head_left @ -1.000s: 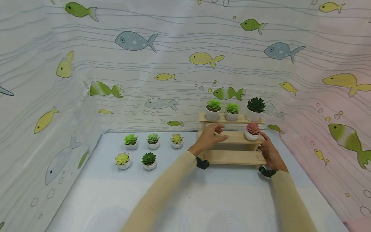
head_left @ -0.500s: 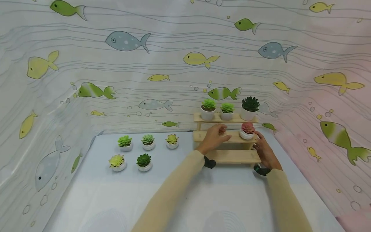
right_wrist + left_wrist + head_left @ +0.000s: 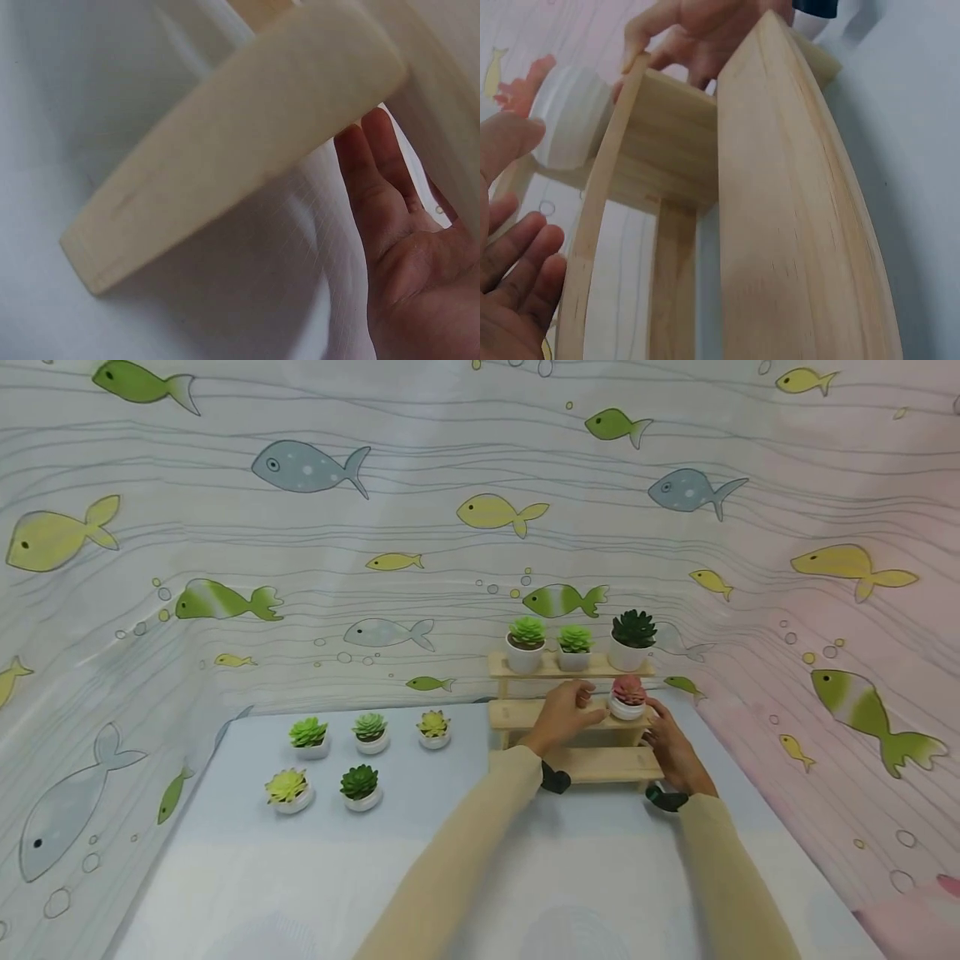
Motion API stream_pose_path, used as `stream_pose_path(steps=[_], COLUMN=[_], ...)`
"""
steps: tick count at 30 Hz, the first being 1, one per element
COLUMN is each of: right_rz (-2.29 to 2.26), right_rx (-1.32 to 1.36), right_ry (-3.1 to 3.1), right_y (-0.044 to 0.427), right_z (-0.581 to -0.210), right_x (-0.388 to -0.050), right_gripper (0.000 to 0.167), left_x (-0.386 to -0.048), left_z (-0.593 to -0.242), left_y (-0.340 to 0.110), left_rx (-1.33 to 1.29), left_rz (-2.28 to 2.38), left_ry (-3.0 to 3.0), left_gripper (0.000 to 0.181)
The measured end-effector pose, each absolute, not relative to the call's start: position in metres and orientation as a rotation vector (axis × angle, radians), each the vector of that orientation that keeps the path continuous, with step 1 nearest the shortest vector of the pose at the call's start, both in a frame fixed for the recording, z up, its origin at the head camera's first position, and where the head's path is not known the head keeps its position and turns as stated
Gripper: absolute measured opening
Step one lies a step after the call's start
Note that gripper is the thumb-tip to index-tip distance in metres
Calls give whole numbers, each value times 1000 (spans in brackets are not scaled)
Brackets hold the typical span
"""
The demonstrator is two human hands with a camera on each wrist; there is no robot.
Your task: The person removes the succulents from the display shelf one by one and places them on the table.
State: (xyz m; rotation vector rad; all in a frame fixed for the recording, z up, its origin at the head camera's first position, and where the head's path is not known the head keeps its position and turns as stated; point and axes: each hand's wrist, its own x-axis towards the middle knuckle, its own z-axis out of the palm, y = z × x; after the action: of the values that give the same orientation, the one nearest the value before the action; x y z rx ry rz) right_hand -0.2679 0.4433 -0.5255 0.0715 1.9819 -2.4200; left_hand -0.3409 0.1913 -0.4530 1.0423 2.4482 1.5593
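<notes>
A three-tier wooden stand (image 3: 615, 764) stands at the back right of the table. On its middle shelf, near the right end, sits a pink succulent in a white pot (image 3: 627, 708). My left hand (image 3: 562, 718) is over that shelf, left of the pot, fingers loosely bent. In the left wrist view its thumb (image 3: 514, 139) lies at the white pot; whether it touches, I cannot tell. My right hand (image 3: 675, 752) is at the shelf's right end, with fingers above and below the board. Its fingers (image 3: 386, 161) look mostly straight in the right wrist view.
Three potted succulents stand on the top shelf, including a dark green one (image 3: 632, 639). Several more are on the table (image 3: 262, 868) to the left, among them a yellow-green one (image 3: 288, 789). A fish-patterned backdrop (image 3: 420, 485) rises behind and at the sides.
My left hand has moved right along the middle shelf, narrowing the gap to the pink succulent's pot. The right hand stays at the shelf's end. The head view has turned slightly right.
</notes>
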Motion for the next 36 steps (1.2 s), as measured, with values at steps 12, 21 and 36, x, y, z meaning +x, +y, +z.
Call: stream_pose_path(steps=[12,21,36], right_rz=[-2393,-2425,-2404], right_rx=[71,47,50], right_ry=[2015,1950,1974], right_y=[445,440,436], right_z=[-531,-520,-512], right_x=[-273,-266,-260], right_gripper=[40,38,38], left_x=[-333,-332,-325], left_z=[-448,-450,-445], left_y=[219,233,237], left_rx=[1033,1086,889], left_rz=[1474,1492,1656], left_ry=[2484,2510,2421], left_gripper=[60,59,53])
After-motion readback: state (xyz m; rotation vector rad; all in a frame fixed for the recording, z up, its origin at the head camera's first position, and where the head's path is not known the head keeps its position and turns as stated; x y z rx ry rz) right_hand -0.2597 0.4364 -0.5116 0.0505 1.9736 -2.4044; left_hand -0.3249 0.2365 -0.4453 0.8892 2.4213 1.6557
